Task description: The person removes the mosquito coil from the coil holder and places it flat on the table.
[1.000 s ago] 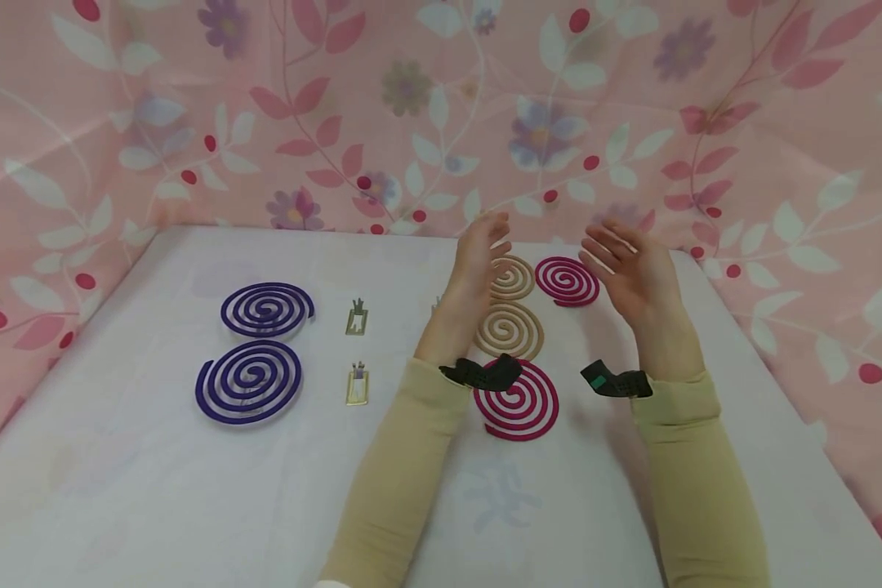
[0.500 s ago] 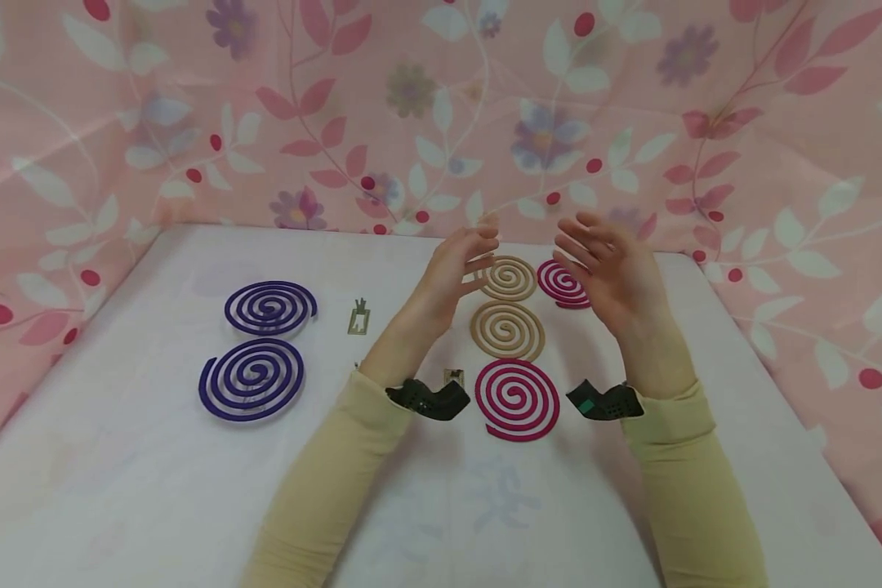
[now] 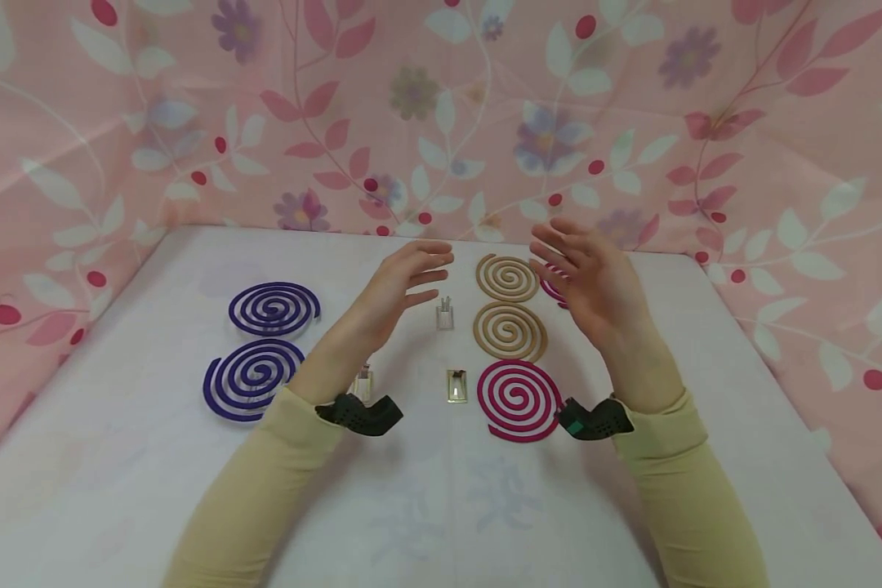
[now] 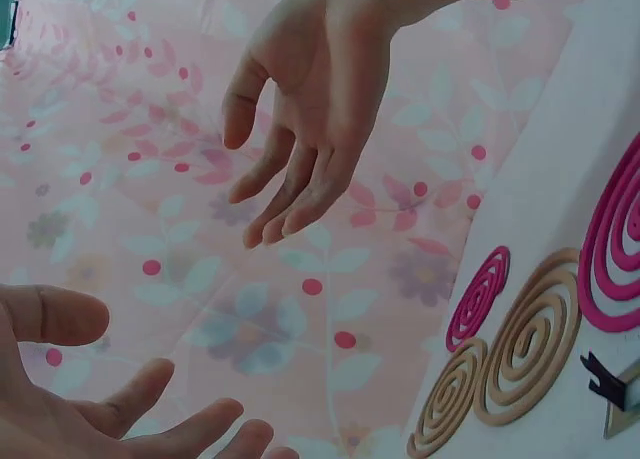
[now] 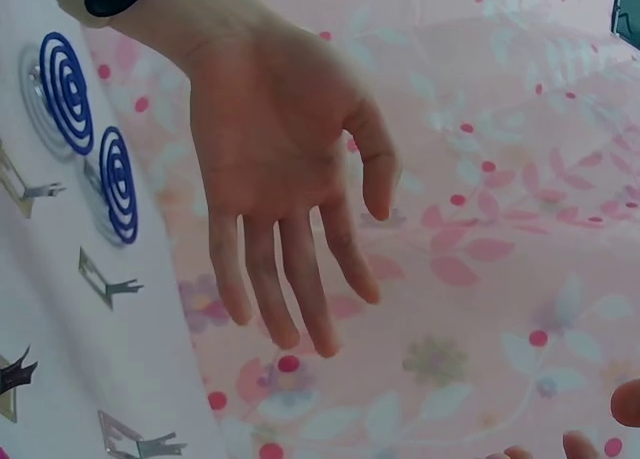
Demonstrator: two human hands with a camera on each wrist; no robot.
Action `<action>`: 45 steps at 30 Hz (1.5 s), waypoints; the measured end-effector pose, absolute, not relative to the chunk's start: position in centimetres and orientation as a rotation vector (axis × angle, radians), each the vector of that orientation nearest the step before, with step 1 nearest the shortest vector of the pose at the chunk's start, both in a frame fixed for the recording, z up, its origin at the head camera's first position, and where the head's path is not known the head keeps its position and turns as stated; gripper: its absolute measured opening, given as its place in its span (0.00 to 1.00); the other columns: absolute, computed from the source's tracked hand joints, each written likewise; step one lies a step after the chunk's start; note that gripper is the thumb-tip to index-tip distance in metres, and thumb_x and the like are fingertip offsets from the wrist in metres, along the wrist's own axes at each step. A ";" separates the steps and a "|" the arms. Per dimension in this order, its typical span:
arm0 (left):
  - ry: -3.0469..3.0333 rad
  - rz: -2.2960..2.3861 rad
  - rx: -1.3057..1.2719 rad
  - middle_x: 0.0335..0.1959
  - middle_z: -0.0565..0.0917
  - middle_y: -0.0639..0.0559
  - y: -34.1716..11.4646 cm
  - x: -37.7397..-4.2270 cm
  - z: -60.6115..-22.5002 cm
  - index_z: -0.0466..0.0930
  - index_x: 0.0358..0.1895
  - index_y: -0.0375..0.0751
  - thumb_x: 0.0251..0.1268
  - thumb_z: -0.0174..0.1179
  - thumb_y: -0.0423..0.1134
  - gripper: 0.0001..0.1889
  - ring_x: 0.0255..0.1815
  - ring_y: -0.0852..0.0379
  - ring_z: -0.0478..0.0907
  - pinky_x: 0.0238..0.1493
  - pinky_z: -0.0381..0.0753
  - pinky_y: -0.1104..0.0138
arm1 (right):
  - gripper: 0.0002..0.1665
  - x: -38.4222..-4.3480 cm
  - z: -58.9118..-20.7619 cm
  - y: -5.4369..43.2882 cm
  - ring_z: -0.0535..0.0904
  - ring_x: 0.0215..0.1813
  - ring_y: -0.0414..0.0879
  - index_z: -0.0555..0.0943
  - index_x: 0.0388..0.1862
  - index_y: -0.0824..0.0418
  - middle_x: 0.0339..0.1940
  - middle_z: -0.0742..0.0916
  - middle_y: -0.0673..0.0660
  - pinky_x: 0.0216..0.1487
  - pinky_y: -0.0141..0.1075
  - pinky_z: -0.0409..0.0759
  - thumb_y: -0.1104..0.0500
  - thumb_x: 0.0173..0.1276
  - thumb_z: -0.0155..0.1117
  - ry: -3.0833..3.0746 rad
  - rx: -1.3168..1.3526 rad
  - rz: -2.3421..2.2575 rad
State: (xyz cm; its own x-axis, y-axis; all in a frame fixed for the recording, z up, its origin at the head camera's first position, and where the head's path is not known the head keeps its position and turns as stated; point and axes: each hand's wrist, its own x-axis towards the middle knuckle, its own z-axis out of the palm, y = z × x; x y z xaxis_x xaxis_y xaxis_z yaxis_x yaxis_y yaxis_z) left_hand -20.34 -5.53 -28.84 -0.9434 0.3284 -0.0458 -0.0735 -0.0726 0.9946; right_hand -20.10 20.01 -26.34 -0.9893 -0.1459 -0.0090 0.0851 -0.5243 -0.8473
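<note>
My left hand [image 3: 397,290] hovers over the table, fingers extended and apart, holding nothing. Across from it, my right hand [image 3: 591,286] is likewise raised with loosely straight fingers and a gap between the palms. Below them lie two tan mosquito coils [image 3: 510,331] in a column, a magenta mosquito coil [image 3: 518,400] in front, and another magenta coil [image 3: 554,282] partly covered by the right hand. Two purple mosquito coils [image 3: 274,309] are at the left, the nearer partly behind the left forearm. Small metal coil stands [image 3: 456,386] lie between the groups; one [image 5: 108,279] shows in the right wrist view.
A white cloth covers the table [image 3: 441,506]. Behind and at the sides hangs a pink floral curtain [image 3: 412,122]. Each wrist wears a black device [image 3: 360,414] on a strap over a beige sleeve [image 3: 265,482].
My left hand has swept left, away from the tan coils, uncovering metal stands in the middle. My right hand has shifted slightly left, over the far magenta coil. The coils stay put.
</note>
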 end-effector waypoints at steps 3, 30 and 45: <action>1.942 2.076 0.271 0.70 0.72 0.43 -7.4 -20.0 -29.1 0.68 0.68 0.38 0.77 0.45 0.43 0.22 0.71 0.45 0.68 0.74 0.65 0.50 | 0.12 -19.9 -26.5 19.4 0.71 0.65 0.55 0.79 0.49 0.58 0.59 0.81 0.58 0.74 0.44 0.66 0.61 0.79 0.46 1.451 -0.121 -2.621; 2.372 1.562 0.775 0.68 0.72 0.45 -31.4 -16.8 -25.7 0.59 0.74 0.35 0.83 0.33 0.33 0.22 0.64 0.59 0.78 0.56 0.81 0.71 | 0.18 -16.6 -24.7 11.0 0.75 0.66 0.56 0.74 0.62 0.63 0.63 0.79 0.60 0.73 0.50 0.69 0.63 0.77 0.45 1.590 -0.346 -2.411; 2.081 1.755 0.885 0.71 0.69 0.41 -32.5 -17.9 -26.6 0.55 0.75 0.30 0.80 0.30 0.26 0.24 0.68 0.54 0.75 0.57 0.82 0.64 | 0.22 -15.1 -23.1 5.5 0.74 0.66 0.55 0.73 0.64 0.64 0.66 0.77 0.63 0.73 0.48 0.69 0.65 0.73 0.50 1.558 -0.405 -2.428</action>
State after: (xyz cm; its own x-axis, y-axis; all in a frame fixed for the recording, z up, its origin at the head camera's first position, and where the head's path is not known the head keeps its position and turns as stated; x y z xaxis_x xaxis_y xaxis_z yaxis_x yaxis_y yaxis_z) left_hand -17.91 -32.48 -26.61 -0.7740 0.6096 0.1713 0.2715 0.0751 0.9595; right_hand -15.07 5.51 -23.15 -0.9358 -0.3357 0.1071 0.0425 -0.4092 -0.9114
